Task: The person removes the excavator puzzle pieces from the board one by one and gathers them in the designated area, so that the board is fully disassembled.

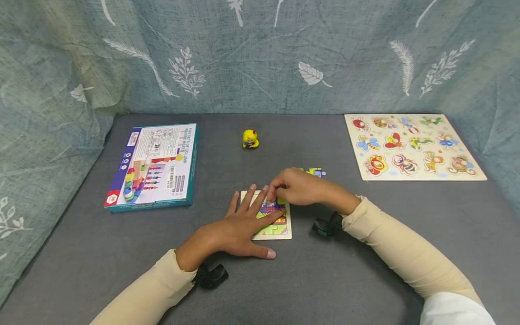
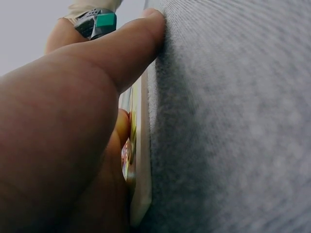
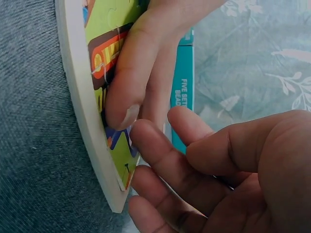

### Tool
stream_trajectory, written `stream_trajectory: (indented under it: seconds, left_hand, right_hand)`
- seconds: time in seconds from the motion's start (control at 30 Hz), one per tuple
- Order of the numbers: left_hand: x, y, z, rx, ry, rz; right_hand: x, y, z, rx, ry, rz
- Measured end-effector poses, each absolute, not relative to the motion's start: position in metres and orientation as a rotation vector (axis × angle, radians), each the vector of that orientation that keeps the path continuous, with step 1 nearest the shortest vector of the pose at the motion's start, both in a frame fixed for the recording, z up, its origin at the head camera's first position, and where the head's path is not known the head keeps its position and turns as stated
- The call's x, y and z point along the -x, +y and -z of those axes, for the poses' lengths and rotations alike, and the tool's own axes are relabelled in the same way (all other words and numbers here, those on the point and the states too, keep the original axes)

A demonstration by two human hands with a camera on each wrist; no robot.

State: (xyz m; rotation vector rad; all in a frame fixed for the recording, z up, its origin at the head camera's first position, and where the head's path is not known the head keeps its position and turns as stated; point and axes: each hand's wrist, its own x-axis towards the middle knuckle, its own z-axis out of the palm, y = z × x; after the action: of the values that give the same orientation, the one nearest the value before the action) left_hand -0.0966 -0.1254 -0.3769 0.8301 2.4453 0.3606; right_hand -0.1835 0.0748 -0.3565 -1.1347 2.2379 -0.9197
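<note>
A small wooden jigsaw board (image 1: pixel 287 232) with a pale rim and colourful pieces lies in front of me in the head view. My left hand (image 1: pixel 239 230) rests flat over its left side, fingers spread and thumb on the table beyond the near edge. Over the far right corner, my right hand (image 1: pixel 302 187) bends down with loosely curled fingers, fingertips at the pieces. The right wrist view shows these fingertips (image 3: pixel 146 136) close to a left-hand finger, with no piece visible among them. Loose jigsaw pieces (image 1: pixel 316 172) lie just behind my right hand, partly hidden by it.
At the left lies a boxed bead toy (image 1: pixel 162 167). A yellow figurine (image 1: pixel 250 138) stands toward the back middle. At the back right is a peg puzzle board (image 1: pixel 412 146) with insect and animal pictures. A patterned curtain (image 1: pixel 260 58) hangs behind the grey table.
</note>
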Motion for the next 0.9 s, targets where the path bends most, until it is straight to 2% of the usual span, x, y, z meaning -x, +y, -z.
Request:
stream_trajectory:
  seconds: [0.27, 0.9]
  left_hand:
    - [0.097, -0.124, 0.375, -0.794, 2.433, -0.344]
    - [0.097, -0.125, 0.376, -0.807, 2.435, -0.366]
  right_hand:
    - [0.183, 0.079, 0.353, 1.071, 2.247, 1.030]
    - [0.193, 0.083, 0.363, 1.122, 2.053, 1.164]
